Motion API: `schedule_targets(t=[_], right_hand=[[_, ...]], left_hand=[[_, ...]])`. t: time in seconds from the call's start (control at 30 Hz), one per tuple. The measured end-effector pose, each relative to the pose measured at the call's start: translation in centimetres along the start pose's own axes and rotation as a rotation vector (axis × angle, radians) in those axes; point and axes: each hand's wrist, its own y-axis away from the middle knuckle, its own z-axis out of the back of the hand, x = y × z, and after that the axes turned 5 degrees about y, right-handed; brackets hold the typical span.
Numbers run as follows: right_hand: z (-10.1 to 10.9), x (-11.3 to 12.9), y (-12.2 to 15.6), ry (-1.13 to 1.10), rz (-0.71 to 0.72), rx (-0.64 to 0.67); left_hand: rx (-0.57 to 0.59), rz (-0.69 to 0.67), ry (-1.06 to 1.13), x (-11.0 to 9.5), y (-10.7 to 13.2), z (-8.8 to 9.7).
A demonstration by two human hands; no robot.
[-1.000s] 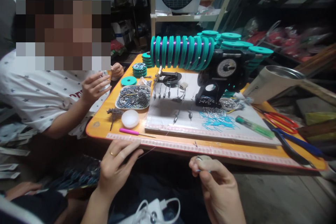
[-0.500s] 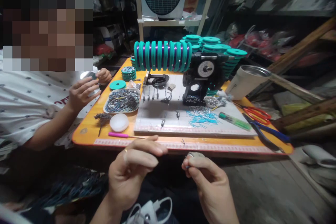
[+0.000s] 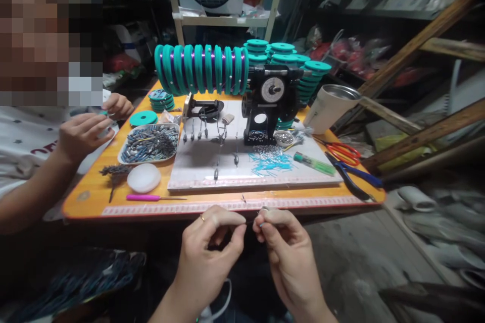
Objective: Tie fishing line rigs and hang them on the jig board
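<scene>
In front of the table edge, my left hand (image 3: 214, 250) pinches thumb and forefinger together; what lies between them is too small to make out. Close to its right, my right hand (image 3: 290, 247) is closed on a small piece with a blue tip (image 3: 261, 225), mostly hidden by the fingers. A short thin dark strand seems to span the gap between the two pinches. Just beyond them, a white board (image 3: 197, 171) carries small weighted swivels (image 3: 215, 173), a heap of cut blue tubes (image 3: 271, 164) and silver beads.
A black winding stand (image 3: 261, 103) holds a row of teal spools (image 3: 200, 68). Left lie a tray of metal pieces (image 3: 122, 154), a white lid (image 3: 144, 177) and a pink-handled hook (image 3: 146, 197). Pliers (image 3: 356, 184) and a tumbler (image 3: 333, 111) are right. A co-worker's hand (image 3: 81, 133) is at left.
My left hand's fingers have closed into a pinch and moved right, close to my right hand. The view has shifted, so the table appears further left. My right hand keeps its grip.
</scene>
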Motion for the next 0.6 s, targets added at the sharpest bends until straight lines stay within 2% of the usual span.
schedule_targets(t=[0.17,0.6], right_hand=[[-1.0,0.0,0.2,-0.097,-0.089,0.033],[-1.9,0.0,0.8,-0.326,-0.249,0.137]], left_hand=[[-0.017,0.053,0.050,-0.4,0.1,0.0],[-0.082,-0.008,-0.026,-0.7,0.5,0.0]])
